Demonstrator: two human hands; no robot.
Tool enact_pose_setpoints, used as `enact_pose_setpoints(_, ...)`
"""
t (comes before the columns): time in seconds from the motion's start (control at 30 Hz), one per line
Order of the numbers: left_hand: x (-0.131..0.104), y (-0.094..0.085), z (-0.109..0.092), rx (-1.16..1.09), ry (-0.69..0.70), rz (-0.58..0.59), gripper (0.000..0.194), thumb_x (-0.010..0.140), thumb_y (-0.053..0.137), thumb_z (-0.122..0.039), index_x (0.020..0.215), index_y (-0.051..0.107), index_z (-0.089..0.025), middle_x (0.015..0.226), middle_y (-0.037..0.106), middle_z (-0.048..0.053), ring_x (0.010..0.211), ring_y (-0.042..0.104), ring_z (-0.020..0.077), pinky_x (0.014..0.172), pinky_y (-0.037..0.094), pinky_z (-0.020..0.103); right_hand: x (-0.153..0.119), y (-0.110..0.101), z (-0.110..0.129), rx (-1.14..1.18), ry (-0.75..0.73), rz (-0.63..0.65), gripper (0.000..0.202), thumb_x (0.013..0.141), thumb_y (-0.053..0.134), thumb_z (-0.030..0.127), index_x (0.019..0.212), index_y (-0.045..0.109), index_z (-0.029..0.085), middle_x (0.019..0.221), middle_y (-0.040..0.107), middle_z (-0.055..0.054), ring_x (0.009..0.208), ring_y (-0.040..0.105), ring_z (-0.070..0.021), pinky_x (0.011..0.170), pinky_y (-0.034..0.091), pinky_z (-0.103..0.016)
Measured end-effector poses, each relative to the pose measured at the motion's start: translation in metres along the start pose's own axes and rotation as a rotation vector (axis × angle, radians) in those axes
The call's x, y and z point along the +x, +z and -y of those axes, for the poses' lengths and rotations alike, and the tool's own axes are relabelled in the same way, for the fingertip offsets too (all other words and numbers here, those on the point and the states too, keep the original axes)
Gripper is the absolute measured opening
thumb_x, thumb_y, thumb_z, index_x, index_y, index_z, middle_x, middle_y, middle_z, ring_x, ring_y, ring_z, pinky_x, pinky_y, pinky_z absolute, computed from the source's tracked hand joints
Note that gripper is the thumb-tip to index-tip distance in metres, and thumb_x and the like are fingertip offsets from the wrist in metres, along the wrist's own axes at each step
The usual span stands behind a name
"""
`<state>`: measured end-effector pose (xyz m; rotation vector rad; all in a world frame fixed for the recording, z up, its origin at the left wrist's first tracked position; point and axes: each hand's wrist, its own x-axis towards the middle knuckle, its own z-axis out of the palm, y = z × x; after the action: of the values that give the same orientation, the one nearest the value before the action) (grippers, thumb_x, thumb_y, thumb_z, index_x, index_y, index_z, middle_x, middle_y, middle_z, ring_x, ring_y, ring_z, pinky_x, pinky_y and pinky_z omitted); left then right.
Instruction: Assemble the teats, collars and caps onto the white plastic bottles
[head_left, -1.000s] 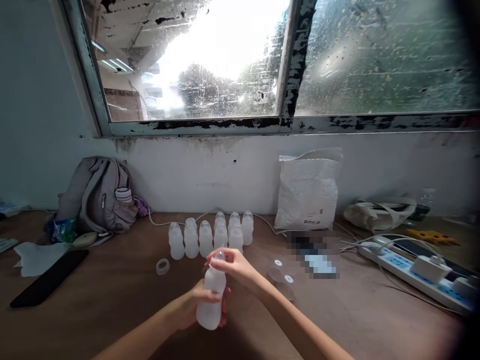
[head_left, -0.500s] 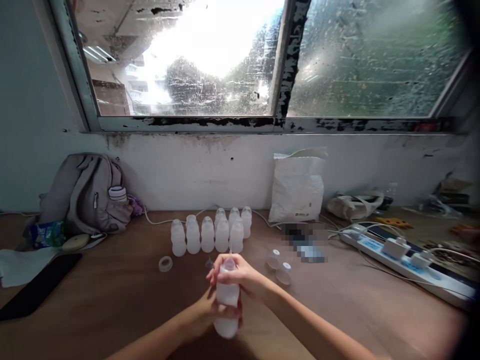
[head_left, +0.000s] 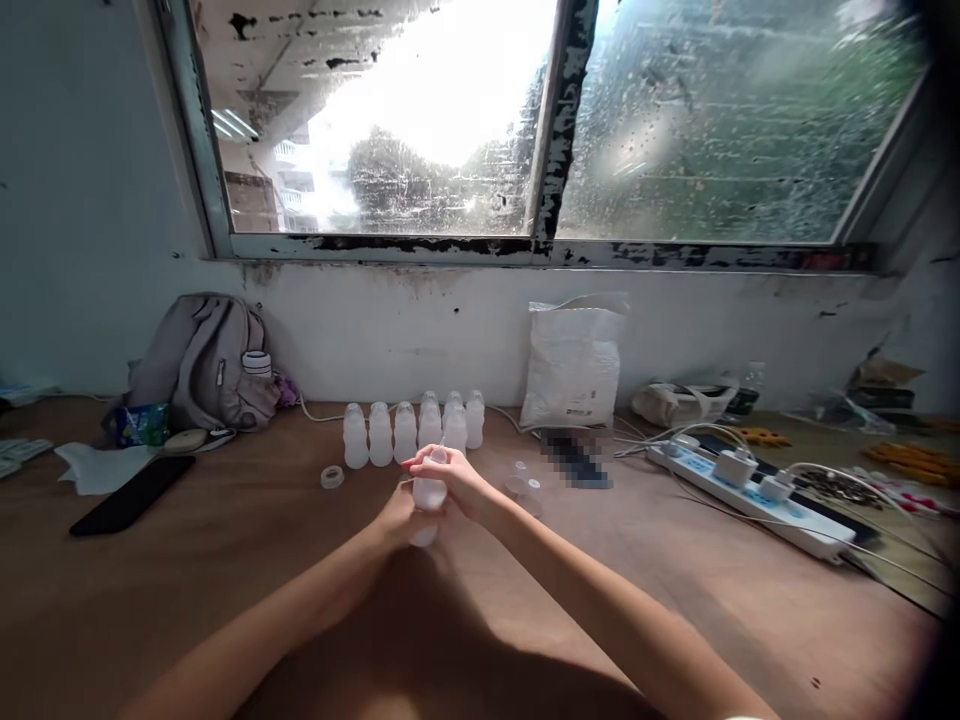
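Both hands are on one frosted white baby bottle (head_left: 430, 496), held upright in front of the bottle row. My left hand (head_left: 397, 517) is wrapped round its lower body. Around the top, below the teat, are the closed fingers of my right hand (head_left: 454, 477). Just beyond stand several similar baby bottles (head_left: 381, 438), in a row with domed tops. A whitish ring (head_left: 332, 477) lies left of my hands. To the right lie two small clear domed pieces (head_left: 532, 493), faint against the table; their kind is unclear.
A grey backpack (head_left: 202, 365) leans on the wall at left, with a black phone-like slab (head_left: 133, 497) nearer. A white bag (head_left: 574, 365) stands behind, right of the bottles. A power strip (head_left: 757, 500) with plugs and cables runs along the right.
The view has shifted, so the table items sit higher and appear smaller. My hands and the held bottle are now farther forward, nearer the row. Both hands keep their hold.
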<state>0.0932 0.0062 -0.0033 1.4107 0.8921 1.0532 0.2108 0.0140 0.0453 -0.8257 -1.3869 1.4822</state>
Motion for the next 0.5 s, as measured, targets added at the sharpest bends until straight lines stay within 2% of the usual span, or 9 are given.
enact_pose_setpoints(0.1,0.015,-0.003,-0.004,0.115,0.119,-0.165,0.035,0.049,0.069,-0.017,0.082,0.058,-0.015,0.073,0.053,0.002,0.078,0.051,0.0222,0.062,0.037,0.028,0.010,0.008,-0.005,-0.080,-0.138,-0.219,0.020,0.055,0.067,0.027,0.067,0.056,0.016,0.073,0.063,-0.001,0.067,0.054,-0.0130,0.061,0.041,-0.024)
enact_pose_setpoints(0.2,0.024,-0.001,-0.008,0.136,0.158,-0.190,0.036,0.054,0.066,-0.022,0.088,0.056,-0.015,0.078,0.053,0.004,0.080,0.052,0.0233,0.063,0.038,0.028,0.021,0.010,0.003,-0.106,-0.193,-0.324,0.021,0.055,0.068,0.029,0.065,0.056,0.016,0.064,0.058,0.001,0.063,0.054,-0.0129,0.058,0.040,-0.023)
enact_pose_setpoints(0.27,0.022,0.001,-0.011,0.121,0.149,-0.126,0.027,0.060,0.061,-0.023,0.085,0.057,-0.013,0.073,0.055,0.004,0.069,0.054,0.0211,0.058,0.040,0.029,0.023,0.008,0.014,-0.060,-0.155,-0.222,0.025,0.054,0.070,0.032,0.069,0.057,0.016,0.066,0.059,0.000,0.067,0.056,-0.0148,0.058,0.041,-0.024)
enact_pose_setpoints(0.37,0.012,0.002,-0.016,0.040,0.085,0.060,0.018,0.066,0.050,-0.024,0.078,0.057,-0.013,0.064,0.056,0.004,0.053,0.055,0.0178,0.052,0.043,0.031,0.018,0.001,0.027,0.072,-0.042,0.092,0.031,0.058,0.069,0.035,0.079,0.058,0.015,0.082,0.064,-0.006,0.077,0.060,-0.0181,0.063,0.044,-0.026)
enact_pose_setpoints(0.4,0.009,0.002,-0.018,0.009,0.060,0.120,0.017,0.067,0.048,-0.024,0.076,0.057,-0.013,0.063,0.056,0.004,0.052,0.055,0.0175,0.050,0.044,0.031,0.016,-0.001,0.027,0.089,-0.009,0.155,0.032,0.059,0.069,0.034,0.081,0.058,0.015,0.084,0.065,-0.007,0.077,0.060,-0.0183,0.064,0.044,-0.027)
enact_pose_setpoints(0.43,0.005,0.003,-0.019,-0.010,0.042,0.163,0.015,0.066,0.048,-0.023,0.074,0.057,-0.014,0.062,0.056,0.004,0.051,0.055,0.0173,0.050,0.044,0.031,0.014,-0.003,0.026,0.088,0.010,0.175,0.031,0.059,0.068,0.034,0.081,0.058,0.014,0.083,0.065,-0.008,0.075,0.060,-0.0181,0.063,0.044,-0.027)
enact_pose_setpoints(0.5,0.001,0.004,-0.021,-0.010,0.035,0.177,0.011,0.065,0.049,-0.021,0.071,0.055,-0.014,0.059,0.055,0.003,0.050,0.055,0.0165,0.048,0.044,0.029,0.012,-0.004,0.020,0.078,0.006,0.116,0.027,0.059,0.067,0.031,0.077,0.058,0.014,0.074,0.066,-0.006,0.070,0.060,-0.0170,0.060,0.043,-0.026)
